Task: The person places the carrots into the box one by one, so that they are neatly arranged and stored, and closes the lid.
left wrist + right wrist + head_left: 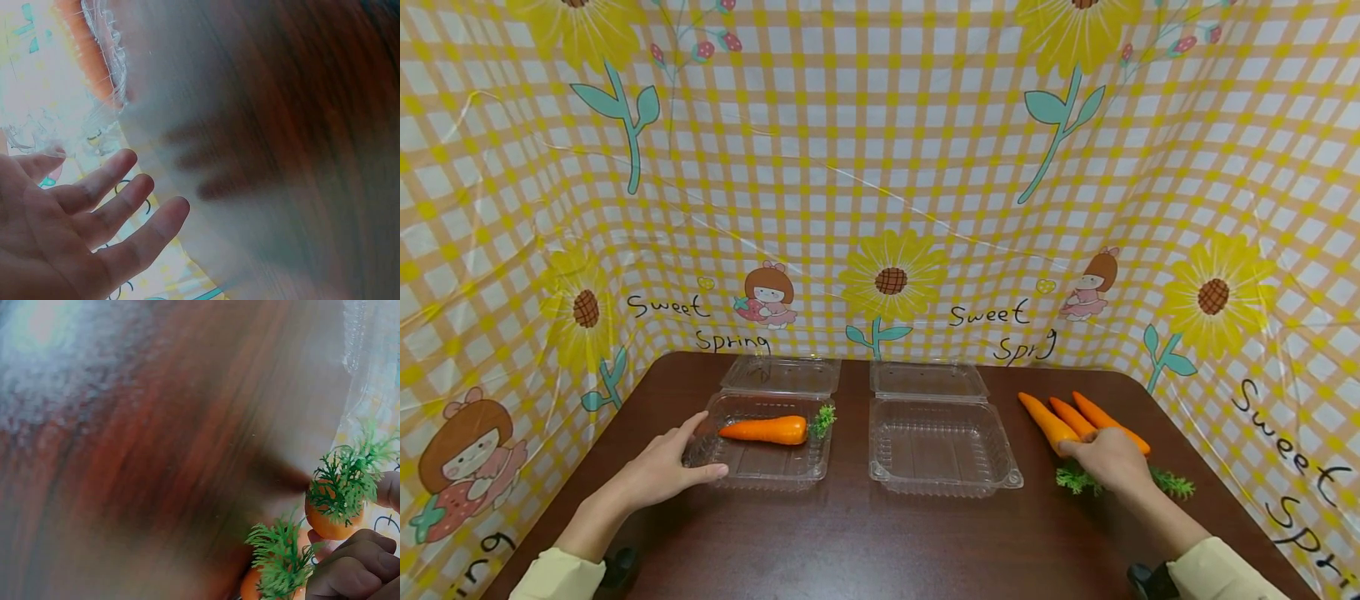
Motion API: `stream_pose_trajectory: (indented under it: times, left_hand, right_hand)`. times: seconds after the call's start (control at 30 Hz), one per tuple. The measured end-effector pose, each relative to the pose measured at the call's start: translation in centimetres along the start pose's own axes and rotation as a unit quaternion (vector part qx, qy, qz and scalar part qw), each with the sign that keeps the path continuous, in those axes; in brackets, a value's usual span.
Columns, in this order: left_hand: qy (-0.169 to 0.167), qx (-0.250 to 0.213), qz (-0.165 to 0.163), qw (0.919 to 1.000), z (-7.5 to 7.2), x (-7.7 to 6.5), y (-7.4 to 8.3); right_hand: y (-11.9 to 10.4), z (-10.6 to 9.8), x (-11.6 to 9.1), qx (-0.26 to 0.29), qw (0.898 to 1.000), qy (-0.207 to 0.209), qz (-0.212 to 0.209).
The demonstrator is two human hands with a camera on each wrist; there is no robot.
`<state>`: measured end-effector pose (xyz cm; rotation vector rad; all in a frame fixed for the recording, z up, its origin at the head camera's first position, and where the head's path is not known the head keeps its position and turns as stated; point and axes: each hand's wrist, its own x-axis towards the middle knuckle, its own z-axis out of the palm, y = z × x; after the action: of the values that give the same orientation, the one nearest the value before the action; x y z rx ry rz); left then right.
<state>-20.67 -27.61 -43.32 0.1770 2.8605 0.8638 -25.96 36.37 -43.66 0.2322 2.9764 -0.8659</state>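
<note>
At the left edge of a clear plastic container (752, 475), my left hand (658, 462) has its thumb and fingers spread about the near left corner. Its fingers look straight and apart in the left wrist view; whether they touch the rim I cannot tell. One orange carrot (767, 430) with a green leafy top lies across that container. On the right, my right hand (1112, 460) grips the leftmost carrot (1047, 421) of a group of three near its leafy end. Thumb and curled fingers are on either side of that carrot in the right wrist view. The middle carrot (1070, 415) and right carrot (1105, 412) lie alongside, partly hidden by the hand.
A second clear plastic container (1000, 467), with its lid (928, 382) folded back, stands right of the middle with nothing inside. The first container's lid (782, 375) also lies back. A checked cloth (880, 192) with sunflowers rises behind the brown table (850, 542) and at both sides.
</note>
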Motion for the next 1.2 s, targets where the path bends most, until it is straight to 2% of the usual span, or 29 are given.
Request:
stream_pose_trajectory:
  times: [0.23,0.47,0.83,1.2]
  left_hand:
    - [-0.006,-0.007,0.004,1.0000,-0.1,0.1,0.0]
    - [-0.010,-0.010,0.000,0.9999,-0.2,0.0,0.1]
    - [-0.010,-0.011,-0.002,0.9999,0.0,-0.1,0.2]
    - [-0.009,-0.015,-0.001,0.9998,-0.1,-0.1,0.2]
  right_hand:
    - [-0.6,-0.5,-0.5,0.018,1.000,-0.007,-0.008]
    - [-2.3,-1.1,-0.9,0.028,0.999,0.000,-0.016]
    - [-6.0,-2.2,-1.5,0.036,0.998,-0.012,-0.056]
    - [-10.4,-1.7,-1.3,0.061,0.994,-0.033,-0.080]
